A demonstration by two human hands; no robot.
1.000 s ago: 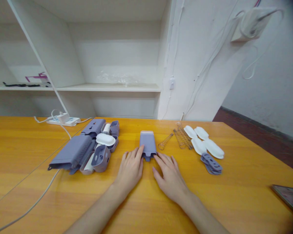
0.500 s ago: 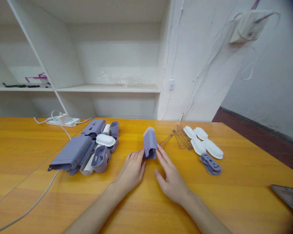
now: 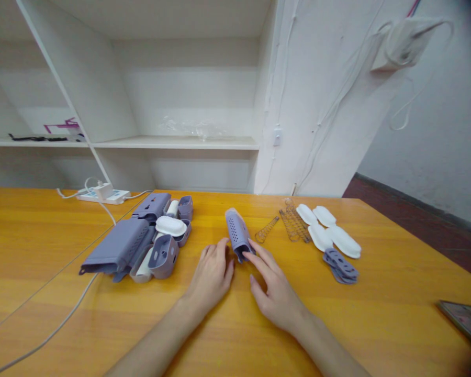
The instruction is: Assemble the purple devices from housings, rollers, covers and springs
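Note:
A purple plastic housing (image 3: 237, 230) with rows of small holes lies on the table between my hands, tilted so its far end points up and left. Its near end is hollow. My left hand (image 3: 212, 269) rests open on the tabletop, its index fingertip close to the housing's left side; I cannot tell whether it touches. With fingers apart, my right hand (image 3: 275, 288) lays its fingertips against the near right end of the housing. Just right of it is a loose coil spring (image 3: 267, 229), and several more springs (image 3: 294, 222) lie in a tangle farther over.
White oval caps (image 3: 343, 241) and stacked purple slotted plates (image 3: 340, 266) lie to the right. Purple housings (image 3: 120, 243), cups (image 3: 164, 256) and a white cap (image 3: 171, 226) are grouped at left. A power strip (image 3: 104, 195), cables and a phone (image 3: 465, 319) are on the table.
The purple housing has turned, its far end swinging left and its perforated face rolling to the left. My right fingertips have shifted over its near end; my left hand has barely moved.

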